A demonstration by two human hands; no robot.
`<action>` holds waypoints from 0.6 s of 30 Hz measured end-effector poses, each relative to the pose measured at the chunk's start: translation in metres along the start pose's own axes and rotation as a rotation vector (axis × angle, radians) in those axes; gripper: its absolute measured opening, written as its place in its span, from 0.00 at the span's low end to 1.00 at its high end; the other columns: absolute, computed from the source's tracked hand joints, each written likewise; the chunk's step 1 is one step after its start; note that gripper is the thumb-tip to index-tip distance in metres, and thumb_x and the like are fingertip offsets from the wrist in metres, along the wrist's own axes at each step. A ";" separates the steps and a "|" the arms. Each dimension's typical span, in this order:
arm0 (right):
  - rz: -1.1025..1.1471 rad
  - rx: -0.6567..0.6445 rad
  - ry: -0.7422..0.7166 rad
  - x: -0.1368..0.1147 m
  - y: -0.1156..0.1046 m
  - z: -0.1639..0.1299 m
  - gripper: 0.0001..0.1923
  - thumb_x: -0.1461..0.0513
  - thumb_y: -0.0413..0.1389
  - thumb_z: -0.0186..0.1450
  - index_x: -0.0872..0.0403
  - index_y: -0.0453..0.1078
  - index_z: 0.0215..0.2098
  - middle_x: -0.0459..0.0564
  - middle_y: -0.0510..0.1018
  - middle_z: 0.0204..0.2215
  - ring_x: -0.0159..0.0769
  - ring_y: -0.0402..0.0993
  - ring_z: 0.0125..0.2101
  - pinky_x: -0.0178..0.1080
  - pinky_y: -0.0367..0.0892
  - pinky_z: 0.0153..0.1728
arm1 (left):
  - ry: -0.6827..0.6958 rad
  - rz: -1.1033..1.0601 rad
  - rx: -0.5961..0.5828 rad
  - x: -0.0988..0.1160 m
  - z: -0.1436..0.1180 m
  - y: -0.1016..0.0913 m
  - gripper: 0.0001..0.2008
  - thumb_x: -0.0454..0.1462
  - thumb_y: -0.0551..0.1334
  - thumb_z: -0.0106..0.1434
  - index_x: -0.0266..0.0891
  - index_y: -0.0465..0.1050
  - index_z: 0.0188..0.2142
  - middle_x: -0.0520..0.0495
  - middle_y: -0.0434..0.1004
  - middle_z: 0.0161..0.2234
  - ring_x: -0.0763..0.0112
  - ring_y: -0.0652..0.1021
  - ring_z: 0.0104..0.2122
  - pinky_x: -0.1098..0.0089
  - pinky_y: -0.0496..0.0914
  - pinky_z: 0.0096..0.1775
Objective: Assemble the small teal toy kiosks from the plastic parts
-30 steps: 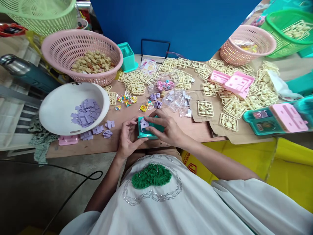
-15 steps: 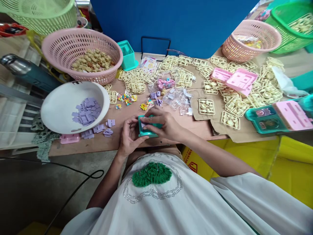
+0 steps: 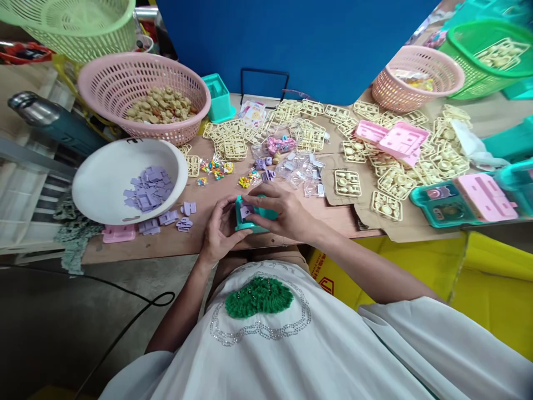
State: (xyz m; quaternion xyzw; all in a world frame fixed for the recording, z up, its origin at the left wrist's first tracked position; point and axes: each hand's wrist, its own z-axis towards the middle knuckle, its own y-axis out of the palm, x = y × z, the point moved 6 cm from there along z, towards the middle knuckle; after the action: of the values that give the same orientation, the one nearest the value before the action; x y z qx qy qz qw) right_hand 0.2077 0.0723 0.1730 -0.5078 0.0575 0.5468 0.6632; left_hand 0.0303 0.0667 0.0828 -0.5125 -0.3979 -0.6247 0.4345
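At the table's front edge my left hand (image 3: 219,230) wraps round the left side of a small teal plastic box (image 3: 266,213). Inside the box's left end sits a small purple plastic piece (image 3: 246,211). My right hand (image 3: 287,214) reaches over the box from the right, its thumb and fingertips closed about the purple piece. My right fingers hide part of the box's inside. Left of my hands lie loose purple parts (image 3: 188,208). Just beyond them are small bags of coloured beads (image 3: 249,179) and clear plastic pieces (image 3: 297,168).
A white bowl (image 3: 177,191) of purple parts and a pink basket (image 3: 100,94) of beige pieces stand left. Cream part frames (image 3: 347,183) spread across the back and right, with pink trays (image 3: 403,139) on them. A teal case (image 3: 428,208) lies at the right edge.
The fingers of my right hand have shifted slightly, and more of the purple piece shows in the box. My left hand keeps its hold. The camera view has turned slightly.
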 end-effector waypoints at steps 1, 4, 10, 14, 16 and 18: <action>-0.031 0.015 -0.008 -0.001 0.000 0.001 0.18 0.55 0.59 0.76 0.58 0.80 0.57 0.63 0.81 0.47 0.47 0.77 0.46 0.50 0.76 0.47 | -0.001 -0.001 0.006 -0.001 0.000 0.000 0.40 0.48 0.78 0.60 0.45 0.66 0.66 0.37 0.70 0.67 0.53 0.73 0.69 0.54 0.66 0.72; -0.078 0.081 -0.034 -0.003 0.001 0.001 0.16 0.58 0.59 0.76 0.59 0.79 0.57 0.61 0.83 0.44 0.45 0.77 0.43 0.48 0.76 0.44 | 0.008 -0.007 0.005 -0.001 0.000 0.000 0.40 0.48 0.79 0.60 0.45 0.65 0.66 0.36 0.70 0.67 0.52 0.72 0.69 0.54 0.66 0.72; -0.149 0.116 -0.048 -0.009 0.005 -0.001 0.12 0.59 0.58 0.76 0.56 0.82 0.51 0.58 0.82 0.41 0.44 0.75 0.40 0.48 0.75 0.41 | 0.065 0.011 -0.013 0.004 0.001 0.002 0.38 0.46 0.78 0.61 0.46 0.67 0.66 0.38 0.72 0.66 0.53 0.73 0.68 0.56 0.68 0.71; -0.172 0.121 -0.035 -0.012 0.006 -0.001 0.14 0.59 0.57 0.77 0.58 0.82 0.51 0.60 0.82 0.39 0.44 0.75 0.38 0.48 0.74 0.39 | 0.084 0.061 0.002 0.005 0.001 0.001 0.38 0.46 0.78 0.61 0.46 0.68 0.67 0.39 0.72 0.66 0.53 0.74 0.68 0.56 0.69 0.70; -0.125 0.108 -0.007 -0.007 0.003 0.000 0.14 0.59 0.59 0.76 0.57 0.84 0.50 0.60 0.83 0.40 0.45 0.77 0.39 0.48 0.75 0.40 | 0.101 0.054 -0.007 0.005 0.001 0.001 0.38 0.45 0.78 0.61 0.47 0.68 0.67 0.39 0.72 0.66 0.54 0.74 0.68 0.56 0.69 0.70; 0.004 0.088 0.064 0.002 -0.003 0.001 0.14 0.58 0.58 0.77 0.55 0.84 0.51 0.59 0.85 0.42 0.44 0.80 0.41 0.47 0.76 0.43 | 0.110 0.043 -0.010 0.004 0.001 0.001 0.39 0.46 0.78 0.61 0.47 0.68 0.67 0.39 0.72 0.66 0.53 0.73 0.68 0.55 0.69 0.70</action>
State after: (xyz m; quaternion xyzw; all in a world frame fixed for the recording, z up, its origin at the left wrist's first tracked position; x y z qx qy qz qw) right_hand 0.2100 0.0748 0.1737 -0.4953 0.1037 0.5283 0.6818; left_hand 0.0313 0.0668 0.0870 -0.4878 -0.3592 -0.6443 0.4668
